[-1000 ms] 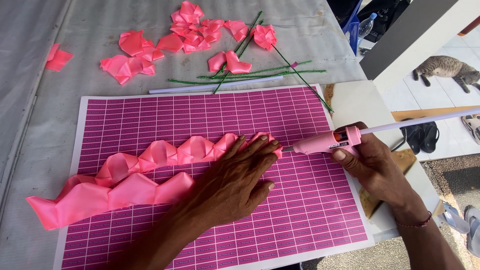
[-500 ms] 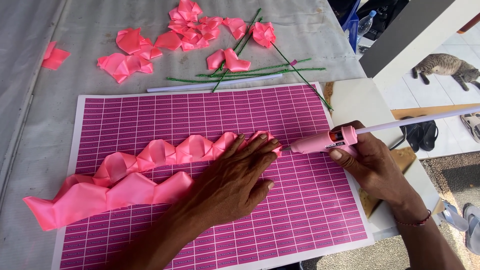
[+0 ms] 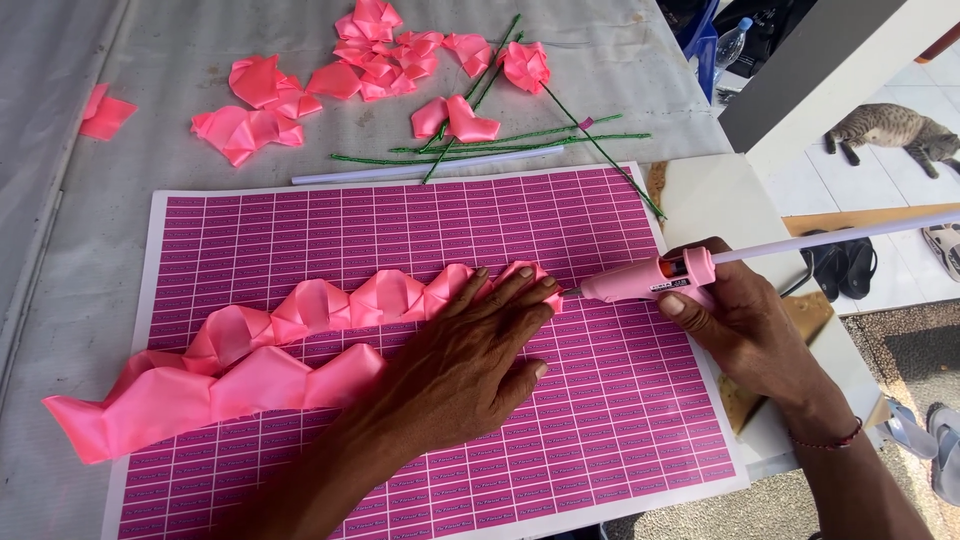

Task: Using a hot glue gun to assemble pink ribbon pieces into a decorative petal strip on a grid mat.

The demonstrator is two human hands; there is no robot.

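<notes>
Pressing folded ribbon (image 3: 250,350), left hand (image 3: 455,365), glue gun (image 3: 650,278) alongside

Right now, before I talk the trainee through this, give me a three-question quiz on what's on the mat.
1. True or false: the left hand lies flat on the folded pink ribbon.
2. What does the right hand hold? A) scissors B) a pink glue gun C) a green stem
3. Where does the glue gun nozzle point: at the ribbon end by the left fingertips, or at the green wire stems?

Key: 1 true. 2 B. 3 at the ribbon end by the fingertips, over the pink grid mat.
</notes>
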